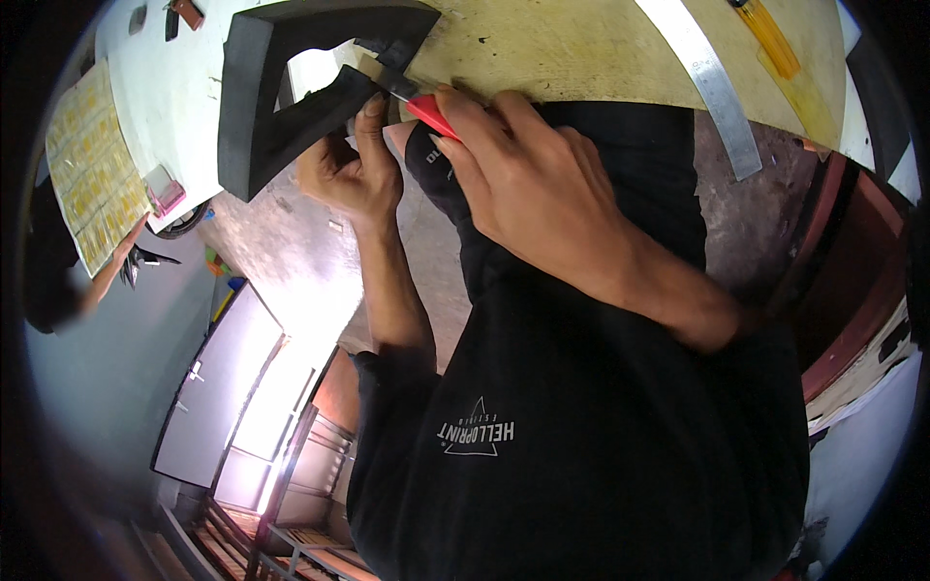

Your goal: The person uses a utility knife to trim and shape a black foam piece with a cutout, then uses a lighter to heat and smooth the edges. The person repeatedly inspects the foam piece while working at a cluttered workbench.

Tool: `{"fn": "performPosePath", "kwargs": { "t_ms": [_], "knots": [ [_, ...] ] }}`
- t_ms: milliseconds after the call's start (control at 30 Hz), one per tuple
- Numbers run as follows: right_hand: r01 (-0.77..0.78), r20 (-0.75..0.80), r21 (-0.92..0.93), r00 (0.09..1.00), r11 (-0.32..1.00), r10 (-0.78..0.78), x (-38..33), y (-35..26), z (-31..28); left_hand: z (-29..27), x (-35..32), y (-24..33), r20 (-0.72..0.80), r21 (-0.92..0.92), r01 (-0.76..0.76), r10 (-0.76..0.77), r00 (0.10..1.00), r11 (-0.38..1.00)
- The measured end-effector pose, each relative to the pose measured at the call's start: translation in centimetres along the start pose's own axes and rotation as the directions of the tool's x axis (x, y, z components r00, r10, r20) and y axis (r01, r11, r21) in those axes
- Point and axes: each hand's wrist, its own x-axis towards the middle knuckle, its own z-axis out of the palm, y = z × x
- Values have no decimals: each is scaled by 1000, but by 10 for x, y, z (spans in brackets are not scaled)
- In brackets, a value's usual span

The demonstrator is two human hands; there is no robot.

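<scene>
A thick black frame (250,107), foam-like, with an opening in its middle, hangs over the near table edge at the upper left. My left hand (358,174) grips its near side from below, thumb up against the edge. My right hand (552,169) is closed around a red-handled cutter knife (432,115). Its blade points left and meets the frame's end just above my left thumb. A pale tan patch shows at the blade's tip; I cannot tell what it is. My left fingers are partly hidden behind the frame.
A steel ruler (712,87) sticks out past the edge of the yellowish tabletop (572,48). A yellow cutter (770,39) lies at the far right. On the left, another person's arm (114,263) is beside a yellow-patterned sheet (97,165) and a pink box (167,194).
</scene>
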Motion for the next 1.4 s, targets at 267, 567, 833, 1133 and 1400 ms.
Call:
{"fn": "performPosePath", "kwargs": {
  "t_ms": [267, 567, 833, 1133, 1400],
  "knots": [
    [70, -116, 428, 993, 901, -22, -3, 17, -5, -2, -1, -7, 16, -3, -16, 16, 1000, 1000],
    [6, -29, 272, 1000, 962, 2, -8, 4, 8, 2, -2, 0, -66, -83, 86, -92, 994, 993],
    [-11, 11, 176, 1000, 984, 10, -1, 1, 5, 7, 1, 4, -76, -44, 20, -23, 997, 999],
    [7, -5, 36, 1000, 999, -7, 0, 2, 5, 0, 0, -2, 0, 1, -11, 11, 1000, 1000],
    [40, -11, -115, 999, 993, -41, -1, 0, 4, 7, 1, 0, -74, -39, 6, -8, 997, 999]
  ]
}}
